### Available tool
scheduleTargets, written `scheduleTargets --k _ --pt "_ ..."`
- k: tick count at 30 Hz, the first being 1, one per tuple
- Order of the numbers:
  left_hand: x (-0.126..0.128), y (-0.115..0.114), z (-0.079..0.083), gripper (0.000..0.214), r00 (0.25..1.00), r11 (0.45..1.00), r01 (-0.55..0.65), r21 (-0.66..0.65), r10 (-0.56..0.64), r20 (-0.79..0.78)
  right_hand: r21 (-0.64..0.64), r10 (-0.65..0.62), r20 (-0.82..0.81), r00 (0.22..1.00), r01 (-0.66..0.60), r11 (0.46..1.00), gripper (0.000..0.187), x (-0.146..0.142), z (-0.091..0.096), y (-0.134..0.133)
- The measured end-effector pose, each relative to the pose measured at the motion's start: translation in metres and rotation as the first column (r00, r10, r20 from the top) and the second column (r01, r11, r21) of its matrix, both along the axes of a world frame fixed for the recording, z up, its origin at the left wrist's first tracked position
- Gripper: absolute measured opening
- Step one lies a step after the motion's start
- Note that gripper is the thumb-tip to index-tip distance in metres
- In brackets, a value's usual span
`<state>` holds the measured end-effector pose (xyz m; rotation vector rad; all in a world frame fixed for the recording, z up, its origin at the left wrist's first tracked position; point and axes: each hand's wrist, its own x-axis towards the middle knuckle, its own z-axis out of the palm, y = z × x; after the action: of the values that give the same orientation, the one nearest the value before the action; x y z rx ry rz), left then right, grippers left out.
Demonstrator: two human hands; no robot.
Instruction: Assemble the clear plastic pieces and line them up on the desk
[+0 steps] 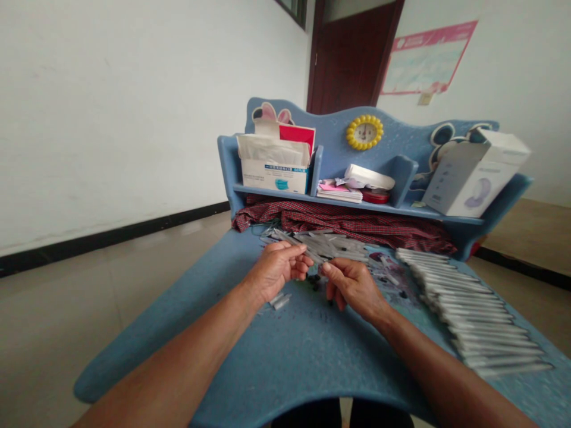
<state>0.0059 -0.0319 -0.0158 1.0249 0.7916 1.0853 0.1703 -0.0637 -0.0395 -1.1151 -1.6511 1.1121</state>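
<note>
My left hand is closed in a pinch on a slim clear plastic tube. My right hand has thumb and forefinger pressed together at the tube's near end; whether a small part sits between them is hidden. Behind both hands lies a loose heap of similar clear tubes. Small black pieces are scattered on the table just under the fingers. A few short clear pieces rest below my left hand. Many tubes with dark tips form a neat stack on the right.
The blue table carries a raised shelf at its back. On it stand a mask box, papers and a white box. A checked cloth is bunched beneath the shelf.
</note>
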Motion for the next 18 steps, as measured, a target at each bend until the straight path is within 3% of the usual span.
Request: scheduleTargets --k 3,11,18 --pt "0.0000 0.0001 -0.0002 0.009 1.000 1.000 0.002 0.003 -0.002 0.006 0.022 -0.030 -0.037 0.999 0.031 0.999 0.031 -0.0002 0.0005 0.0000" --pt "-0.0003 0.0005 -0.0012 0.009 1.000 1.000 0.011 0.008 -0.011 -0.007 -0.067 0.025 -0.112 0.993 -0.032 0.997 0.033 -0.0003 0.0001 0.0005" --pt "-0.0008 -0.0017 -0.0002 0.008 0.999 0.997 0.039 0.060 -0.038 -0.020 -0.244 0.144 -0.356 0.923 -0.241 0.940 0.034 0.0028 0.0010 0.0010"
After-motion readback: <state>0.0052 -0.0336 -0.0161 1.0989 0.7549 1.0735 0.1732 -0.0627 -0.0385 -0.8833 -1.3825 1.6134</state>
